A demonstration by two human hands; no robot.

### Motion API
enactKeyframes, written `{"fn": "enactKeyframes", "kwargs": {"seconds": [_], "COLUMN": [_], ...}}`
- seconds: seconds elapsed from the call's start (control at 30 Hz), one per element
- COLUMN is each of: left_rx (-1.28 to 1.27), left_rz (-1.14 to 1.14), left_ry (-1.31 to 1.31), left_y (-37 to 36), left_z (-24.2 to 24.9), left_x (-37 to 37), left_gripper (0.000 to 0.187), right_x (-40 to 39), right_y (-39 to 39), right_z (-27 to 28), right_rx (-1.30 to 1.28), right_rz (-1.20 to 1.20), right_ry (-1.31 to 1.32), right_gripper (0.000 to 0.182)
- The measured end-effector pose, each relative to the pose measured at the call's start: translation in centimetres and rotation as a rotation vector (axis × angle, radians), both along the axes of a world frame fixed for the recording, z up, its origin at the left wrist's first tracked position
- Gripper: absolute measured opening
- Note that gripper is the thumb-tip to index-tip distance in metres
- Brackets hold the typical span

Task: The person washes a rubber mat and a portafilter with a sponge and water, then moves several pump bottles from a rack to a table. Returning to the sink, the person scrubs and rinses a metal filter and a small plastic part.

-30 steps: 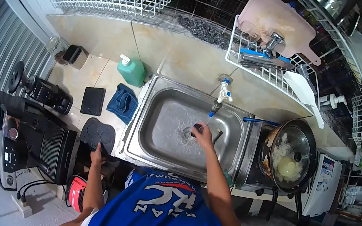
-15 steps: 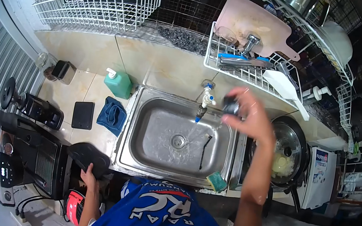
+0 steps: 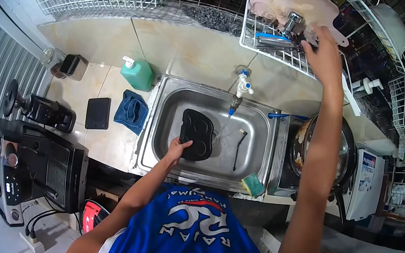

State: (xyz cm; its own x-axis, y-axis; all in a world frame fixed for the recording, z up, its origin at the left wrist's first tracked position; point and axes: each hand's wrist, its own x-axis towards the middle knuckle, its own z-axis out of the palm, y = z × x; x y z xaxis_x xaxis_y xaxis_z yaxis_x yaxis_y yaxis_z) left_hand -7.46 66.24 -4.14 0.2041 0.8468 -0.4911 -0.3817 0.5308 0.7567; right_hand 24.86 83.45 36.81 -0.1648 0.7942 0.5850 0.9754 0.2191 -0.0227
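Note:
Inside the steel sink (image 3: 167, 115), my left hand (image 3: 177, 150) grips the lower left edge of a black molded tray (image 3: 197, 135). Water runs from the faucet (image 3: 241, 87) just right of the tray. My right hand (image 3: 324, 58) is raised over the white wire dish rack (image 3: 287, 57), fingers apart, beside a metal tool (image 3: 292, 21) and a pink cutting board (image 3: 307, 0). A dark item lies near its fingertips, too hidden to make out. A thin black brush (image 3: 239, 151) rests in the sink, and a green sponge (image 3: 253, 185) sits on its front corner.
On the left counter are a green soap bottle (image 3: 137, 74), a blue cloth (image 3: 131, 111), a flat black square (image 3: 98, 113) and a coffee machine (image 3: 62, 173). A pan with a glass lid (image 3: 321, 145) stands on the stove to the right.
My left hand has brought the black tray from beside the counter into the sink. My right hand has moved up to the rack, and the dark round object is no longer seen in it.

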Motion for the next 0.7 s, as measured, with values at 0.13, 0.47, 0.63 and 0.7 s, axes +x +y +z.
{"fn": "enactKeyframes", "kwargs": {"seconds": [0.13, 0.47, 0.63, 0.7], "left_rx": [-0.061, 0.590, 1.173, 1.356], "left_rz": [-0.007, -0.415, -0.341, -0.248], "left_ry": [0.252, 0.707, -0.042, -0.433], "left_y": [1.3, 0.8, -0.8, 0.0], "left_z": [-9.6, 14.7, 32.0, 37.3], "left_x": [-0.7, -2.1, 0.0, 1.2], "left_gripper": [0.037, 0.017, 0.028, 0.030], "right_x": [-3.2, -2.9, -2.2, -1.2], "right_y": [-10.8, -32.7, -33.5, -33.4], "right_z": [-4.8, -34.6, -35.9, -36.4], "right_rx": [0.209, -0.837, -0.819, -0.817], "right_rz": [0.011, -0.419, -0.415, -0.509], "right_ry": [0.589, 0.187, 0.132, 0.214], "right_gripper": [0.016, 0.046, 0.058, 0.057]}}
